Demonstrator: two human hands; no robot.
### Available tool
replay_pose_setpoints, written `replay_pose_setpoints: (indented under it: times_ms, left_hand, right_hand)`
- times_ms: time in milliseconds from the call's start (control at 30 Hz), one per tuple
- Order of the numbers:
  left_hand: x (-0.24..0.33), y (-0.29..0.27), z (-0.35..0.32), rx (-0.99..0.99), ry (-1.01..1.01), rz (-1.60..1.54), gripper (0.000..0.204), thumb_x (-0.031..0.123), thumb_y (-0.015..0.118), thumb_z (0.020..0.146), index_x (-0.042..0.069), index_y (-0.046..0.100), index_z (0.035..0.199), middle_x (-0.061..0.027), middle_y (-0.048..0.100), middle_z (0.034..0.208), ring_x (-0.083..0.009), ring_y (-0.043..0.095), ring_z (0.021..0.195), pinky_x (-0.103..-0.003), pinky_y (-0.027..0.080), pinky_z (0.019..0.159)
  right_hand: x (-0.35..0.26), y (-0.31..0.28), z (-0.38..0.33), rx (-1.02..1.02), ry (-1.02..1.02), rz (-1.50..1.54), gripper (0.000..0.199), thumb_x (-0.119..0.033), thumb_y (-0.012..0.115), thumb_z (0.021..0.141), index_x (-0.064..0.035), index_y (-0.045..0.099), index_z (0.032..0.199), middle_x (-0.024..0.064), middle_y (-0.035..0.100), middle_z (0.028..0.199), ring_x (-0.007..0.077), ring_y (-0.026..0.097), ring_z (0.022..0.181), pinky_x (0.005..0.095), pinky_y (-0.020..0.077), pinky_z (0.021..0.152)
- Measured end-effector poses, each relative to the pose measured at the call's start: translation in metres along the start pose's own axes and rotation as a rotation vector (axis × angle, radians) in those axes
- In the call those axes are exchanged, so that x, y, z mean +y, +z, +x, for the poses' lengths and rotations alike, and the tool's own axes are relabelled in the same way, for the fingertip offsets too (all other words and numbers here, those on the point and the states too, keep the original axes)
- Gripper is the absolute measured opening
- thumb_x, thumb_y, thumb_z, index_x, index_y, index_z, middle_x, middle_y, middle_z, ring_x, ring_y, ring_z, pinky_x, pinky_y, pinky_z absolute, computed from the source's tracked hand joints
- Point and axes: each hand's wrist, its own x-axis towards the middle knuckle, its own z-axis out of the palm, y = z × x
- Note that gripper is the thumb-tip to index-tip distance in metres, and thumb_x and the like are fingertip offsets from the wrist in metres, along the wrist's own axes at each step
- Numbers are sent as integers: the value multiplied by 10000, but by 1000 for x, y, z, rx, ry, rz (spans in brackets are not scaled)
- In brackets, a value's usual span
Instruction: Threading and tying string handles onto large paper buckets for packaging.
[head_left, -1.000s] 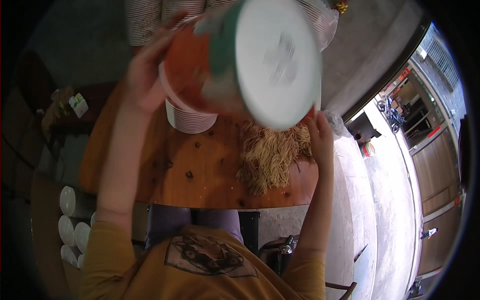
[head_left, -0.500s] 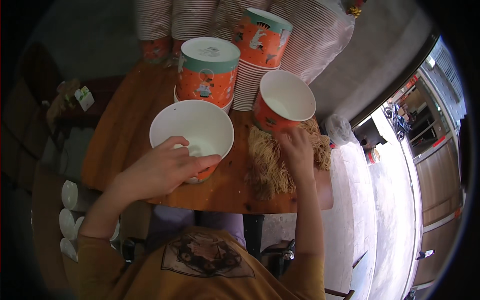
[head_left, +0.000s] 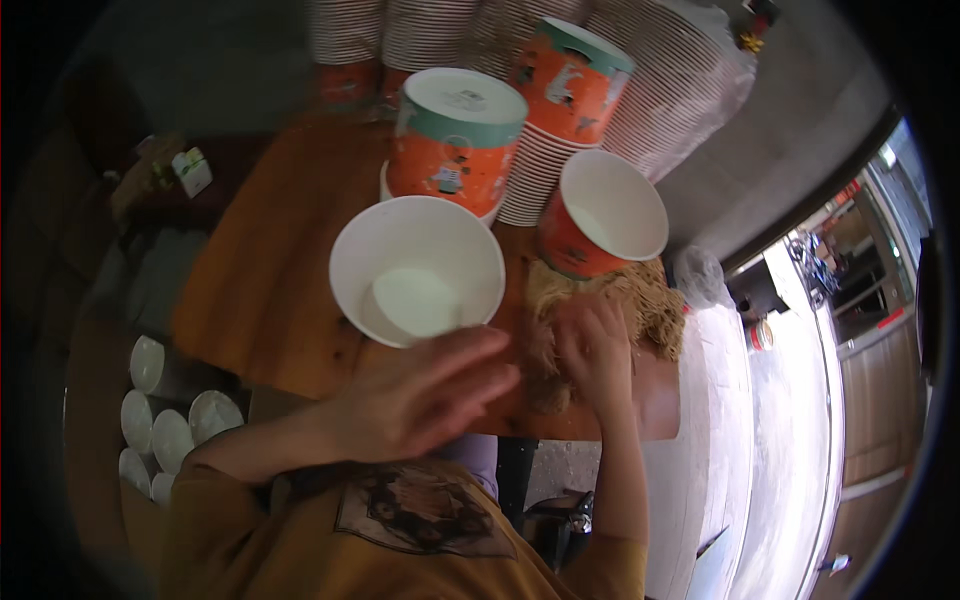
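Note:
A white-lined paper tub (head_left: 420, 280) stands at the near middle of the table, its mouth facing me. My left hand (head_left: 435, 390) is just in front of it, blurred, fingers stretched out and holding nothing. My right hand (head_left: 597, 345) rests on a tan fringed cloth (head_left: 645, 310), its fingers curled into the strands; the fingertips are partly hidden. Behind that hand a second orange tub (head_left: 605, 215) leans with its mouth toward me, at the cloth's far edge. An upside-down orange and green tub (head_left: 455, 145) sits behind the first one, on another white-rimmed tub.
A tall stack of nested tubs (head_left: 570, 85) stands farther back, with plastic-wrapped stacks (head_left: 665, 75) behind it. The wooden table (head_left: 260, 270) curves off at the left. White round tubs (head_left: 172, 435) lie below it at left. A bright doorway (head_left: 780, 420) opens at right.
My left hand has let go of the near tub and drawn back toward me. My right hand has moved nearer to me over the cloth. The whole view has shifted slightly.

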Motion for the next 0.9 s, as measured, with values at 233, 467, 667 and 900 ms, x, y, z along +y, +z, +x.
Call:
replay_pose_setpoints:
  times_ms: [233,467,667,900]
  left_hand:
    - [19,37,10,-203,-833,-1031,468,42,601,900,46,434,1337,-161,624,1060,-283,650,871,-368,518,740]
    - [7,16,-30,-248,-836,-610,163,147,509,991,48,594,1089,-77,587,693,-187,602,640,-327,476,611]
    - [5,-3,-38,-288,-846,-395,157,179,569,964,25,591,990,-97,610,698,-232,633,656,-358,494,594]
    - [10,-3,-22,-257,-347,42,174,186,664,861,60,545,844,-63,571,706,-245,615,681,-371,505,580]
  right_hand:
    - [-78,-26,-15,-85,74,419,142,25,677,770,-34,622,888,89,596,758,259,567,628,337,459,550]
    - [-56,-9,-38,-106,331,571,113,63,631,776,-19,607,849,66,566,701,207,547,559,276,442,497]
    - [-52,3,-39,-161,128,107,198,6,648,793,-10,606,985,117,626,1005,244,620,927,344,487,803]
    - [-105,11,-33,-229,267,756,345,-120,693,843,23,579,1137,132,632,1084,255,614,1038,335,470,900]
